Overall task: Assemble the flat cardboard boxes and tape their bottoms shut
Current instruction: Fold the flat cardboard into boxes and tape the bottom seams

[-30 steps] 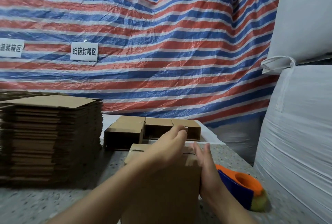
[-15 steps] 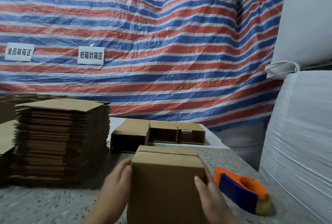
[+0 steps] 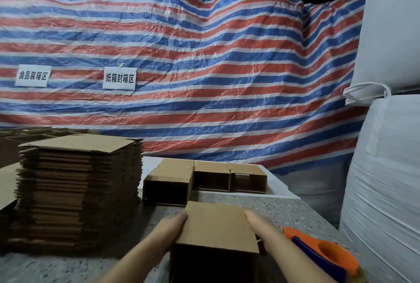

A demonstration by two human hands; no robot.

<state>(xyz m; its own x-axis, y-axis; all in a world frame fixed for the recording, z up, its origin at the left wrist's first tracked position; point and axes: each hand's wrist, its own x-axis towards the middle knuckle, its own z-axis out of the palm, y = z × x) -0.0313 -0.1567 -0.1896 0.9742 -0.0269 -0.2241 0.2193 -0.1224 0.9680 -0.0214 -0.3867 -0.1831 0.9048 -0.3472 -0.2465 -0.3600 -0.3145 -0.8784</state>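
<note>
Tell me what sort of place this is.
Probably a warehouse packing station. A tall stack of flat cardboard stands on the speckled table, bulk white sacks rise on the right, and paper signs hang on a striped tarp.
</note>
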